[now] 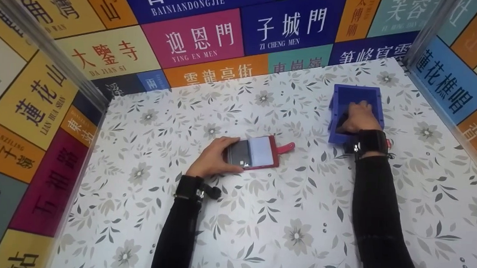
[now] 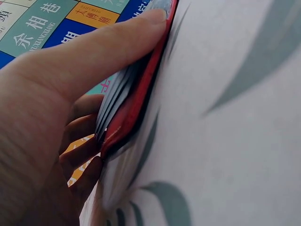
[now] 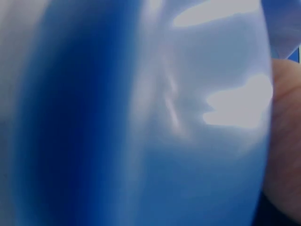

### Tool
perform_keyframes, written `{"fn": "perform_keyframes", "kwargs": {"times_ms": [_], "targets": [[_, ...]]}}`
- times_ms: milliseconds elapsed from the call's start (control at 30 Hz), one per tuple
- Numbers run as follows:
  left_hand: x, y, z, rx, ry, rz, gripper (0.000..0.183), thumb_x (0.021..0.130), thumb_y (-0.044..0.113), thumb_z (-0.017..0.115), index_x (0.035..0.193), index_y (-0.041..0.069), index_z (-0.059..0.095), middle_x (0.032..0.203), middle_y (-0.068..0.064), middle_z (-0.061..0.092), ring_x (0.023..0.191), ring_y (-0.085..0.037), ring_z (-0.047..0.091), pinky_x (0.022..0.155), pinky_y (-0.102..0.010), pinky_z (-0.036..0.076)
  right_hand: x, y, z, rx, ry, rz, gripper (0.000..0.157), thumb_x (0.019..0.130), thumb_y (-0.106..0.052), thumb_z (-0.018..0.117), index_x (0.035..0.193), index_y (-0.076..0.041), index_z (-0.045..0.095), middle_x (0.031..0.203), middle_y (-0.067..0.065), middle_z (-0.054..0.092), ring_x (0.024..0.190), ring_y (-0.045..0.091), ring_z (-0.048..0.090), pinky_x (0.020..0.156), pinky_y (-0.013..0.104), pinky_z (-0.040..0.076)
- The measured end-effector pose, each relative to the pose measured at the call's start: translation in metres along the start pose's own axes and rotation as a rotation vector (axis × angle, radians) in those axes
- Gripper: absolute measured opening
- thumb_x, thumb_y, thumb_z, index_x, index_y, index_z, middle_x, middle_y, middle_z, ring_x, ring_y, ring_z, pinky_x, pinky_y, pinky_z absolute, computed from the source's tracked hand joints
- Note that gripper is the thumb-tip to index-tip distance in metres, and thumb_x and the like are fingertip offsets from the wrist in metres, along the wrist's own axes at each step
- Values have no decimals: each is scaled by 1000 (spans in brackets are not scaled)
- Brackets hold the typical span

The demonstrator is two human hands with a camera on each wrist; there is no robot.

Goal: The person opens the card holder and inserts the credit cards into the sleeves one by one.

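Observation:
My left hand (image 1: 215, 159) grips an opened red card holder (image 1: 277, 156) by its left end, the thumb along the near edge and the fingers at the far edge. Clear and dark plastic sleeves (image 2: 115, 101) fan out inside its red cover in the left wrist view. A red snap strap (image 1: 287, 148) sticks out to the right. My right hand (image 1: 362, 117) reaches down into a blue plastic bin (image 1: 334, 114), fingers pointing inward, beside something dark. A glossy, bluish see-through sheet (image 3: 207, 169) fills most of the right wrist view, next to the hand; whether my fingers hold it, I cannot tell.
The table (image 1: 250, 227) has a white covering with grey flowers and leaves. Upright panels (image 1: 202, 39) with coloured place-name tiles close off the back, left and right sides. The bin stands toward the back right, near the right panel.

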State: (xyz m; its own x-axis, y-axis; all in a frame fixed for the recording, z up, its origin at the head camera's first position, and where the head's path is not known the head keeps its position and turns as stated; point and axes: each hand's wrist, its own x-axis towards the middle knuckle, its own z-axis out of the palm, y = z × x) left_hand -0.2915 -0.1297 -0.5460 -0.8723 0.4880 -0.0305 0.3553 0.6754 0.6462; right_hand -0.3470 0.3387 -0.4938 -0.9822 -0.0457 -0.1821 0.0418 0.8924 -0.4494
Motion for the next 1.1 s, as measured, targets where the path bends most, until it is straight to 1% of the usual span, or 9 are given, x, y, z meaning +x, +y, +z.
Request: {"fn": "perform_keyframes", "kwargs": {"times_ms": [200,333,433,533,600,700,833,933,1100], "targets": [[1,0,1,3,-1,1,105,68,59,92,157,27,47,155,-2,49,140,-21,46,118,-40,38,-1,0,1,56,16,-45,71,74,-5,80,132,10,43,130,40,42,121,58,40,108,72,33],[1,-1,0,8,-1,2,105,68,60,92,157,27,46,154,-1,50,139,-20,46,117,-40,39,-1,-4,3,106,60,-57,77,73,-1,80,141,1,44,132,36,38,115,53,46,101,71,41],[1,0,-1,6,-2,7,105,68,60,92,157,26,47,153,-2,50,139,-21,47,117,-40,39,-2,-8,2,147,166,-68,74,75,0,83,142,-1,52,135,38,45,120,54,48,105,70,40],[0,1,-2,-1,-3,7,105,68,60,92,157,26,46,154,-2,50,140,-21,46,118,-40,38,-4,-11,-5,193,306,-86,58,87,3,73,142,-1,56,140,35,54,131,55,48,113,67,36],[0,2,-2,-4,-2,5,105,68,60,92,157,27,47,154,-2,50,140,-21,46,118,-40,39,-6,-13,-12,251,413,-80,52,95,3,61,146,-2,54,145,32,54,136,53,48,117,63,35],[-1,2,-3,0,-1,-1,104,69,60,91,157,28,47,154,-2,50,140,-21,46,117,-40,39,-9,-14,-24,395,603,-10,45,105,-3,47,150,-4,47,152,25,52,141,40,49,121,48,36],[-1,3,-3,-1,0,-7,103,69,60,91,156,29,47,155,-2,49,140,-21,46,117,-41,39,-13,-14,-33,620,854,114,33,111,-11,36,140,-9,50,145,14,56,130,18,53,112,26,39],[-1,2,-2,-4,2,-9,104,68,60,92,156,29,47,155,-2,49,141,-21,46,117,-41,39,-13,-14,-33,709,932,160,29,112,-14,33,133,-15,54,136,8,58,121,13,54,102,22,41],[-1,1,-1,-5,-4,-11,105,68,60,92,157,28,46,155,-3,49,141,-21,45,119,-40,38,-10,-18,-28,768,920,135,27,112,-14,34,127,-16,56,131,6,60,118,14,56,99,21,42]]}}
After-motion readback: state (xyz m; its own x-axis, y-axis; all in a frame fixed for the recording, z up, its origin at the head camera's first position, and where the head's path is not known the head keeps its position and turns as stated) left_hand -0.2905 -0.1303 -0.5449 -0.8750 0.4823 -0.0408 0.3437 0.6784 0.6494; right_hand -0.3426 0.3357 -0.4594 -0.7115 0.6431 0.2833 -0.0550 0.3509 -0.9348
